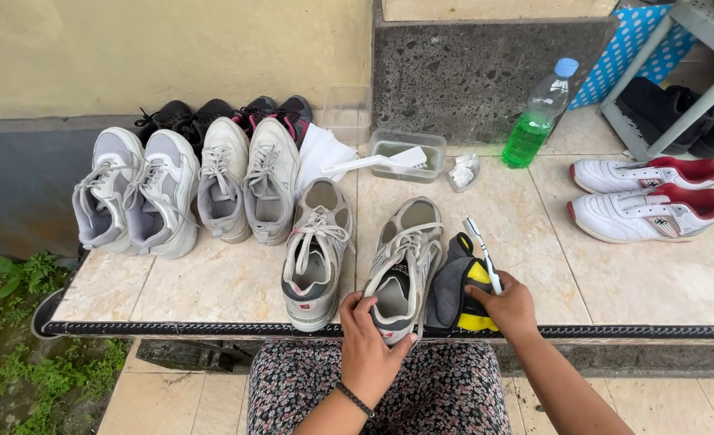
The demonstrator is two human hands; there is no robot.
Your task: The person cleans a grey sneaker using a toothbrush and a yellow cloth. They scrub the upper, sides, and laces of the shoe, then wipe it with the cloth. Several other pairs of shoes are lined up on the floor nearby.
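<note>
low centre, the left hand (365, 342) clasps the light, soft-heeled sneaker (403, 262), while the right hand (508, 306) pinches a slim toothbrush (483, 254).

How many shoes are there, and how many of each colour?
Grey and white sneakers, counting the one the left hand holds by the heel: 6
White and red sneakers: 2
Black shoes by the wall: 2
Black and pink shoes: 2
Black shoes under the rack: 2
Total: 14
</note>
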